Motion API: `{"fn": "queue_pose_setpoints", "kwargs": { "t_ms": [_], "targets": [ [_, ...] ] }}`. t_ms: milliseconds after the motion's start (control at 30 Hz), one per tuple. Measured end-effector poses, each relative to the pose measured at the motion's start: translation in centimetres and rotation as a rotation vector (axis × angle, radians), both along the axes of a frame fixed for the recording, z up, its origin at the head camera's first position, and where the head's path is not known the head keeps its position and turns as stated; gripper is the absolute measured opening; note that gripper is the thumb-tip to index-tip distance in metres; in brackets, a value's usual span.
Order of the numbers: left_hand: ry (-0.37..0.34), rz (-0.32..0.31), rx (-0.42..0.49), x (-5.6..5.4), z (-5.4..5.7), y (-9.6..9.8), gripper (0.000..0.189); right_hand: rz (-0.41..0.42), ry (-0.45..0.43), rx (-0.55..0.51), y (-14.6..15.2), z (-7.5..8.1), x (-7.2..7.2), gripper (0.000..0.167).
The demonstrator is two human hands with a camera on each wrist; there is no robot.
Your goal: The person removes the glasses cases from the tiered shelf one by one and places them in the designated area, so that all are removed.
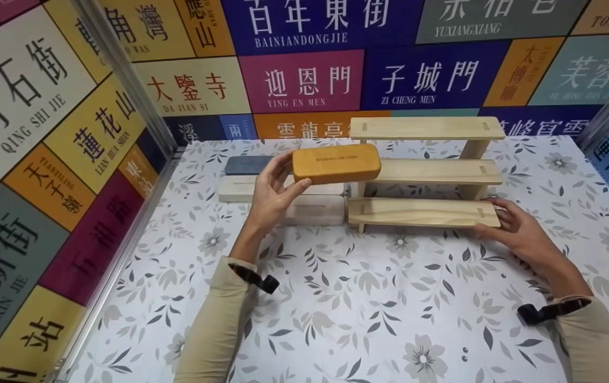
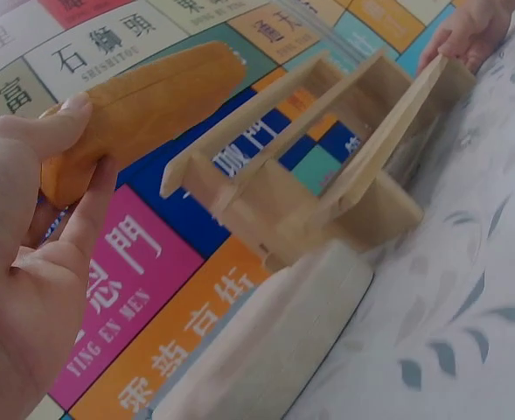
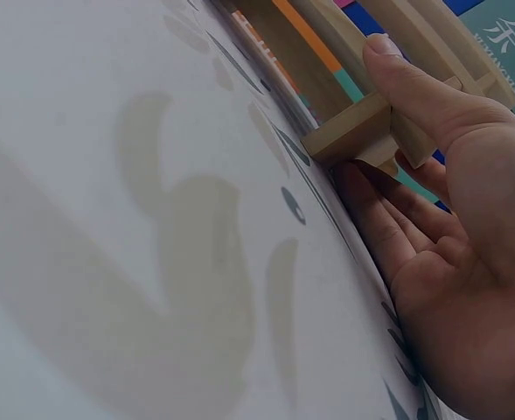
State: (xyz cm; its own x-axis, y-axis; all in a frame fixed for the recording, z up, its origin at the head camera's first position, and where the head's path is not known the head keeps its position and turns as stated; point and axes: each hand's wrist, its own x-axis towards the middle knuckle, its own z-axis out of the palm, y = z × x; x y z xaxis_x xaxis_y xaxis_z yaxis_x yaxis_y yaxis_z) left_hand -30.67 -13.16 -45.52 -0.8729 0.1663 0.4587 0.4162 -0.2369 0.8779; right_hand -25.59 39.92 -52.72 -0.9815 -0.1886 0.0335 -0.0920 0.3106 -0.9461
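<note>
My left hand (image 1: 272,191) holds a mustard-yellow glasses case (image 1: 336,164) by its left end, thumb in front and fingers behind. In the head view the case overlaps the left side of a three-tier wooden display rack (image 1: 421,211); the left wrist view shows it raised and tilted. My right hand (image 1: 525,234) grips the right end of the rack's lowest tier. In the right wrist view the thumb (image 3: 414,87) lies over the board and the other fingers reach beneath it.
Left of the rack lie a dark blue-grey case (image 1: 248,165), a cream case (image 1: 235,189) and a pale pinkish-grey case (image 1: 317,213), partly behind the left hand. A leaf-patterned cloth (image 1: 368,319) covers the table. Panels with street names (image 1: 304,80) stand behind and at the sides.
</note>
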Motion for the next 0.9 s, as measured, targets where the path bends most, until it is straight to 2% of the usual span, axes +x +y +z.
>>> {"fn": "queue_pose_setpoints", "kwargs": {
  "t_ms": [100, 400, 600, 733, 900],
  "targets": [
    [-0.002, 0.005, 0.000, 0.2, 0.0, -1.2, 0.069, 0.012, 0.014, -0.022, 0.0, -0.1, 0.0, 0.068],
    [-0.011, -0.035, 0.052, 0.8, 0.0, -3.8, 0.067, -0.012, -0.004, 0.033, 0.0, -0.1, 0.0, 0.070],
    [-0.031, -0.053, 0.100, 1.2, -0.8, -6.1, 0.061, -0.004, -0.005, 0.011, -0.1, -0.1, 0.0, 0.070],
    [-0.072, -0.069, 0.160, 1.4, -1.4, -7.9, 0.059, -0.001, 0.007, 0.014, -0.1, 0.0, 0.0, 0.069],
    [-0.129, -0.035, 0.219, 1.6, -2.3, -10.2, 0.060, -0.007, 0.014, 0.040, 0.0, 0.0, 0.1, 0.073]
  ]
}}
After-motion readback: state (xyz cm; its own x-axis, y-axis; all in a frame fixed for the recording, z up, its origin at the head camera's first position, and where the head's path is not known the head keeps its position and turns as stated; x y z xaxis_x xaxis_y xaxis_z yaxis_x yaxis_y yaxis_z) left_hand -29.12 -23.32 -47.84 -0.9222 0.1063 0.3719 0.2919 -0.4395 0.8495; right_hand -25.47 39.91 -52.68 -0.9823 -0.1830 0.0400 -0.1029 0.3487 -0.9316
